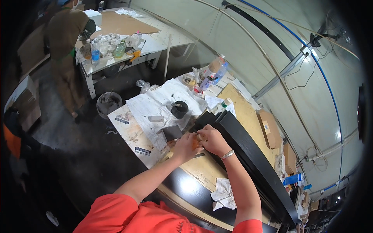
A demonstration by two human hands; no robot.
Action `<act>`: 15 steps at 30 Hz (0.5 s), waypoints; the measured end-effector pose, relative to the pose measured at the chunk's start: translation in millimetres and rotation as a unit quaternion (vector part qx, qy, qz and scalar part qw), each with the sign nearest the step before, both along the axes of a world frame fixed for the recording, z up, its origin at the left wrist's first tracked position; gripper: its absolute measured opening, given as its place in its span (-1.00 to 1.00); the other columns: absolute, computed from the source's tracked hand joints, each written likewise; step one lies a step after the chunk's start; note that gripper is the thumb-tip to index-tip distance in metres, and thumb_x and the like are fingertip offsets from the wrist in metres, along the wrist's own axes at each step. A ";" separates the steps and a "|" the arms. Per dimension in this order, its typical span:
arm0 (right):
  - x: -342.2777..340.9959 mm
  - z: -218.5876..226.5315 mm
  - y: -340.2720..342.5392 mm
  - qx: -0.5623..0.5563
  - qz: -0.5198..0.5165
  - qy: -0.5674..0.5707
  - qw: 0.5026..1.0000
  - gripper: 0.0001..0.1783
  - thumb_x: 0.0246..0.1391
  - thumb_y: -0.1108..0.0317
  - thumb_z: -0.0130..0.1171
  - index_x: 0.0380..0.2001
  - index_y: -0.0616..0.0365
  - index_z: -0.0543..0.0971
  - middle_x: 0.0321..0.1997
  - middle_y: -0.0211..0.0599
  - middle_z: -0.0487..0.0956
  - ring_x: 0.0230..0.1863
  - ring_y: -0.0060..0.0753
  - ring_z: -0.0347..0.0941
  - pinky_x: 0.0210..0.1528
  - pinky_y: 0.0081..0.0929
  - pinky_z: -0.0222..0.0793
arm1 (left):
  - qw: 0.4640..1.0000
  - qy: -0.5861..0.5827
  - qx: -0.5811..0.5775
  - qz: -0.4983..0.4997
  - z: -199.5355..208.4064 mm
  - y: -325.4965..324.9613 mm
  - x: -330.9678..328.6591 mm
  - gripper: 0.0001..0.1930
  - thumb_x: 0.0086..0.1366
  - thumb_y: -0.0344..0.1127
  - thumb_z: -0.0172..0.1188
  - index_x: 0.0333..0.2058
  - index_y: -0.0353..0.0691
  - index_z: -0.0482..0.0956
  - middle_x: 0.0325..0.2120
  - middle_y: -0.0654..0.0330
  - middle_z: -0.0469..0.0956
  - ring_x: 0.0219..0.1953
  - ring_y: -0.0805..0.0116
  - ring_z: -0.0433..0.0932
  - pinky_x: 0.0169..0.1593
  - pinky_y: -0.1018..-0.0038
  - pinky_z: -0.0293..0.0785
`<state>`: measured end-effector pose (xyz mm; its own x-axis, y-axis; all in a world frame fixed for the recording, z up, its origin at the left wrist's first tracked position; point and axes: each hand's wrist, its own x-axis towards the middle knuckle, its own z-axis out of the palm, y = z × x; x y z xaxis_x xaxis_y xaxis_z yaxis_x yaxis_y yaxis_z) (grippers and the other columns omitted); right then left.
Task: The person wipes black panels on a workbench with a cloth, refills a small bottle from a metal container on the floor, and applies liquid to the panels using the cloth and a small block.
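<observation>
My two hands meet over the middle of the workbench, around a small bottle (195, 143) with orange colour showing between the fingers. My left hand (185, 147) wraps round its body. My right hand (214, 142), with a silver bracelet at the wrist, grips its pale top. Most of the bottle is hidden by fingers. Just beyond my left hand lies a dark grey square pad (172, 133). A black cup (179, 110) and a pale small block (155, 119) rest on a white cloth (145, 103). Long black boards (248, 155) lie stacked beside my right forearm.
Crumpled white paper (223, 195) lies near my right forearm, by a glossy black panel (184, 182). Bottles (217, 70) stand at the bench's far end. A bucket (109, 105) sits on the floor beyond the left edge. A person (64, 42) stands at another table, far left.
</observation>
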<state>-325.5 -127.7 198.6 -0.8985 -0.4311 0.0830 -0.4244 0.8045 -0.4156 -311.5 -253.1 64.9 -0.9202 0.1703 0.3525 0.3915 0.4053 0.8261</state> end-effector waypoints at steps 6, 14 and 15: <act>-3.9 -14.4 2.3 0.043 -0.031 0.058 0.997 -0.68 -0.20 0.44 0.21 -0.26 0.23 0.64 -0.36 -0.05 0.47 -0.32 0.03 0.47 -0.21 -0.24 0.44 | 1.000 -0.019 0.001 -0.003 10.9 -0.8 3.8 -0.37 0.05 -0.23 0.38 0.06 -0.22 0.30 0.00 -0.03 0.42 0.05 -0.09 0.43 0.05 0.14 0.42; 37.7 -20.9 20.6 -0.047 -0.117 0.113 0.986 -0.38 -0.09 0.33 0.34 0.12 0.14 0.46 -0.12 -0.11 0.51 -0.18 0.01 0.50 -0.09 -0.28 0.44 | 0.999 -0.011 0.023 -0.032 -0.7 3.0 -11.4 -0.35 0.07 -0.11 0.39 0.06 -0.26 0.33 -0.02 -0.10 0.45 0.04 -0.12 0.44 0.08 0.17 0.40; 52.2 -27.9 35.4 -0.109 -0.131 0.103 0.980 -0.44 -0.08 0.35 0.34 0.07 0.13 0.50 -0.09 -0.10 0.50 -0.17 0.00 0.50 -0.14 -0.27 0.45 | 0.999 -0.018 0.004 -0.027 4.7 0.7 -10.2 -0.33 0.06 -0.12 0.41 0.07 -0.29 0.33 -0.02 -0.13 0.44 0.04 -0.13 0.43 0.09 0.18 0.39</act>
